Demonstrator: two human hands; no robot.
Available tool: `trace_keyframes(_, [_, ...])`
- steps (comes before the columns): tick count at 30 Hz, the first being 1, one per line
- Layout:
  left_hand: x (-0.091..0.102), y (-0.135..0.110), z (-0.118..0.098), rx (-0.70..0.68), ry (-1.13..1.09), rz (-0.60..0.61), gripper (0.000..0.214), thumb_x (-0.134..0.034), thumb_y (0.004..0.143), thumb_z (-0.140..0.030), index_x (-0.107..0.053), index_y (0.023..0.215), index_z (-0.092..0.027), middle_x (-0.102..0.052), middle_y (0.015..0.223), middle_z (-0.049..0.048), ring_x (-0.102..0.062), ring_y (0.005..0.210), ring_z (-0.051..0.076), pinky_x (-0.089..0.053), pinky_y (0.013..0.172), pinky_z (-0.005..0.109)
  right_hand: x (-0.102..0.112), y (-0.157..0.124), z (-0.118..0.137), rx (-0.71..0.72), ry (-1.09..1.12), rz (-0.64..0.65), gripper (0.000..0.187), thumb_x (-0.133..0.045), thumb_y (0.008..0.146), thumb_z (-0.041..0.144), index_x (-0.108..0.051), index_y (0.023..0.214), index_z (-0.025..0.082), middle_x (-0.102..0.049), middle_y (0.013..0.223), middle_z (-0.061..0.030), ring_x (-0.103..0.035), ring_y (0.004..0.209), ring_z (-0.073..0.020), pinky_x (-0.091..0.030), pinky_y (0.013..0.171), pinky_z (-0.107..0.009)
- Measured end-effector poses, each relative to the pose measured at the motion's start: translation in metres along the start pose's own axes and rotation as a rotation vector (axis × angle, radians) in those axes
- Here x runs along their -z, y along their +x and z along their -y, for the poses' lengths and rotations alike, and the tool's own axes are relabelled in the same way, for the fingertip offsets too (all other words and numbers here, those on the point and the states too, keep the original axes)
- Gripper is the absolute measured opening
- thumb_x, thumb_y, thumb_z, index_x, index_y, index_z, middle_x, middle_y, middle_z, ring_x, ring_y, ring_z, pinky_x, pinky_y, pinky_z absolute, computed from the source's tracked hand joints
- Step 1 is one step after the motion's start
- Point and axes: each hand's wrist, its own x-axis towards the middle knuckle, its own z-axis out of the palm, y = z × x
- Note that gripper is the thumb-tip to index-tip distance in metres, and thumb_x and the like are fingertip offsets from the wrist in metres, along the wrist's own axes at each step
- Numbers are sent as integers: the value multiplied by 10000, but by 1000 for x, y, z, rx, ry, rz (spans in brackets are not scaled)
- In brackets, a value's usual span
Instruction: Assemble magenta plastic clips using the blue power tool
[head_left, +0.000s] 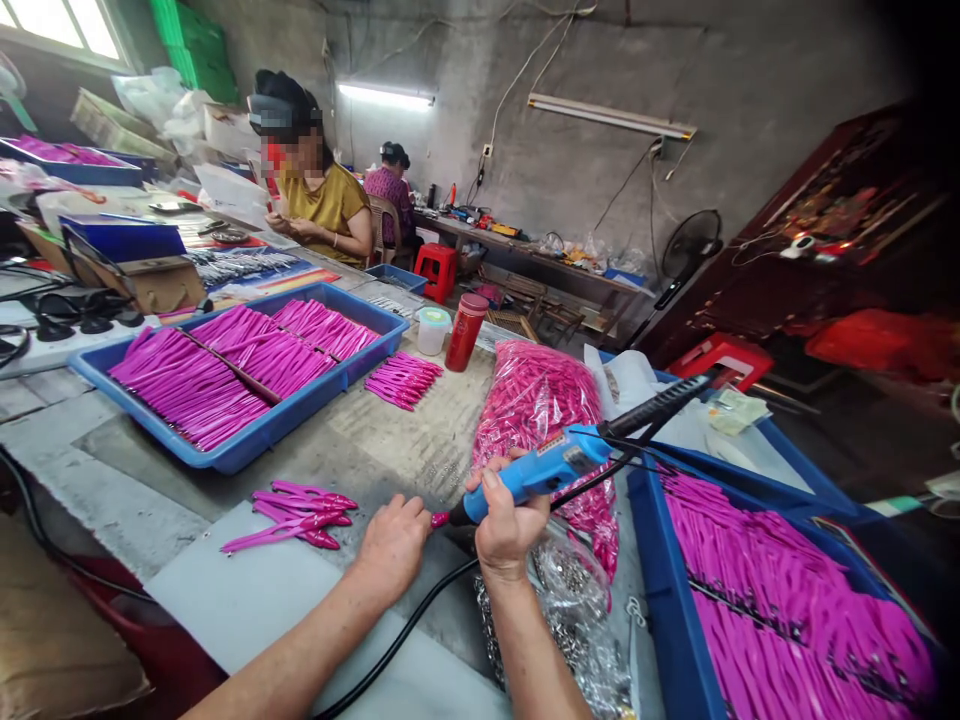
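My right hand (510,520) is wrapped round a blue power screwdriver (536,472), its black cable running from the back end. The driver's black nose points left and down, against a small dark pink tip (439,520) beside my left hand (394,545). My left hand is closed, with its fingers bent round a piece whose body is mostly hidden behind them. To its left lies a small pile of slim magenta pieces with glossy dark pink ends (300,515). A clear bag of dark pink parts (536,395) stands behind the driver, and a bag of small metal parts (562,590) lies below it.
Blue trays of magenta pieces stand at left (225,458) and right (656,590). A red bottle (466,332), a lidded tub (433,330) and a row of magenta pieces (403,380) are behind my hands. A black cable (405,625) crosses the table. Two people sit farther back.
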Motion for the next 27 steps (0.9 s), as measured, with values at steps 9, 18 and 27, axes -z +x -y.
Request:
trace_keyframes(9, [-1, -1, 2, -15, -29, -1, 276, -349, 882, -153, -621, 851, -184, -583, 874, 57, -487, 861, 193, -401, 714, 310, -13, 3, -14, -3, -53, 22, 249, -618, 666, 282, -430, 796, 184, -527, 582, 59, -503, 442, -104, -410, 504, -264])
trace_keyframes(18, [-3, 1, 3, -23, 1, 17, 273, -352, 897, -179, -625, 879, -192, -588, 883, 51, -505, 885, 200, -415, 720, 306, -15, 3, -16, -23, -80, 40, 239, -612, 667, 298, -417, 750, 189, -521, 560, 61, -498, 435, -106, -416, 515, -270])
trace_keyframes(27, [-5, 2, 2, -10, -9, 11, 282, -353, 884, -144, -631, 869, -185, -601, 877, 58, -511, 896, 217, -420, 729, 321, -16, 1, -33, 8, -206, 82, 231, -602, 682, 281, -446, 823, 184, -520, 633, 42, -506, 484, -112, -418, 509, -263])
